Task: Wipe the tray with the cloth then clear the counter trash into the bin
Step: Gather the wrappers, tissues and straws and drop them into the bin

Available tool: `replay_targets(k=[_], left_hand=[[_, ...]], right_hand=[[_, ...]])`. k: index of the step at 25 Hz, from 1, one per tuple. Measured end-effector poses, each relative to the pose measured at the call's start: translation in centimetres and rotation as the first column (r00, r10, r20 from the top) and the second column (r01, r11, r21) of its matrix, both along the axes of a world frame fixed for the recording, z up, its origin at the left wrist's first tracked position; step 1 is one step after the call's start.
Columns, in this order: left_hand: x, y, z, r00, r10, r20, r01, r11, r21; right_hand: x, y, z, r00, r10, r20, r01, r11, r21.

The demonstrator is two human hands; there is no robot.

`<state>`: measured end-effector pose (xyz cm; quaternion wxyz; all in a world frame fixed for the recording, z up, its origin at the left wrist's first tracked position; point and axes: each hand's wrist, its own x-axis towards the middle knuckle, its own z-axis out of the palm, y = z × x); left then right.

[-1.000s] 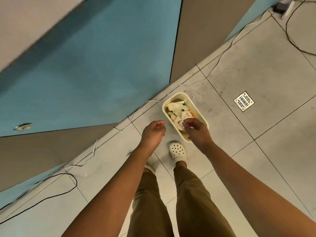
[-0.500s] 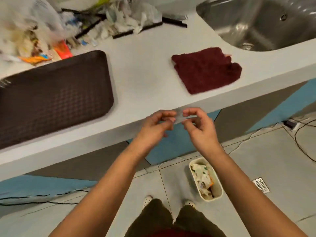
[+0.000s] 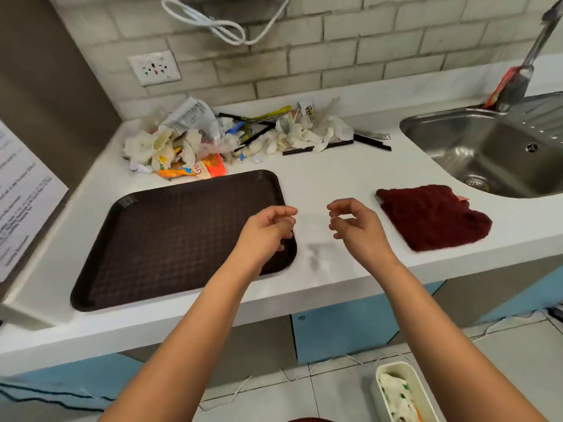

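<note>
A dark brown tray point(image 3: 170, 236) lies on the white counter point(image 3: 335, 178). A dark red cloth point(image 3: 432, 217) lies flat to its right, near the sink. A pile of trash point(image 3: 231, 135), crumpled tissues, wrappers and black straws, sits at the back of the counter by the wall. My left hand point(image 3: 268, 229) hovers over the tray's right edge with loosely curled fingers and holds nothing. Between the tray and the cloth my right hand point(image 3: 356, 226) hangs above the bare counter, fingers also loosely curled and empty. The cream bin point(image 3: 396, 391) stands on the floor at the lower right, with trash inside.
A steel sink point(image 3: 493, 147) with a tap point(image 3: 524, 71) takes up the right end of the counter. A wall socket point(image 3: 154, 68) and a looped white cable point(image 3: 225, 28) are on the tiled wall. White and black cables run along the floor under the counter.
The view has swung up from the floor bin to the counter. My right hand left the bin, both hands rose over the counter's front and moved apart; they hold nothing now.
</note>
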<state>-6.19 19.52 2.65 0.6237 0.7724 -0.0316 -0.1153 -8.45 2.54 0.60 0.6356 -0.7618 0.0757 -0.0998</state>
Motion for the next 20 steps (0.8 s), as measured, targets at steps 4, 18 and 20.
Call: replay_targets(k=[4,18,20], left_hand=[[2.3,4.9,-0.1,0.997,0.082,0.014,-0.082,0.997,0.005],[12.9,9.2,-2.2,0.925,0.376,-0.059,-0.378,0.925,-0.029],[15.4,10.6,-1.9,0.907,0.418,-0.048,-0.419,0.908,-0.025]], right_hand=[[2.3,3.1,0.0,1.0,0.006,-0.014,-0.006,1.0,0.008],[14.9,6.3,-1.0,0.987,0.149,-0.065,-0.158,0.973,-0.168],[18.2,7.6,-0.7,0.983,0.18,-0.034,-0.183,0.967,-0.175]])
